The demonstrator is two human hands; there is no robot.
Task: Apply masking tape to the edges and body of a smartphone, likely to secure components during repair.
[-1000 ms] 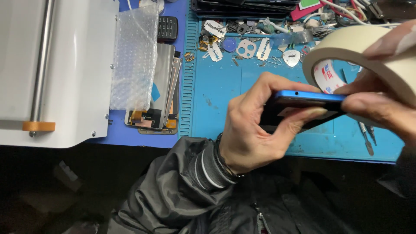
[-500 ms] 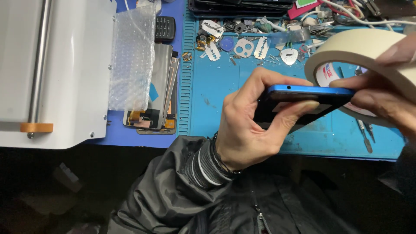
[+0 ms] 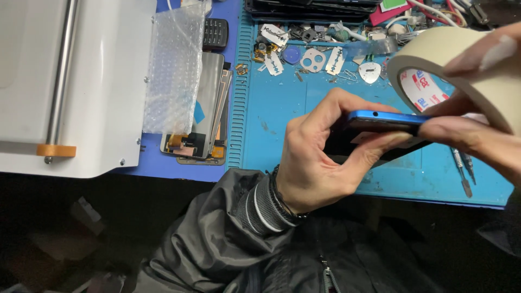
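Observation:
My left hand (image 3: 320,157) grips a blue smartphone (image 3: 380,120) edge-on above the blue work mat (image 3: 282,119), thumb and fingers wrapped around its sides. My right hand (image 3: 477,135) holds a wide roll of beige masking tape (image 3: 461,65) at the phone's right end; one finger lies along the phone's lower edge and another rests on top of the roll. The phone's underside is dark and partly hidden by my fingers.
A white machine (image 3: 81,81) with a metal rod fills the left. Bubble wrap (image 3: 176,70) and stacked phone screens (image 3: 203,114) lie beside it. Small metal parts, razor blades and picks (image 3: 325,54) litter the mat's far side. Screwdrivers (image 3: 461,171) lie at right.
Both hands with phone and tape roll have shifted slightly up and left. The left fingers have tightened around the phone's edge.

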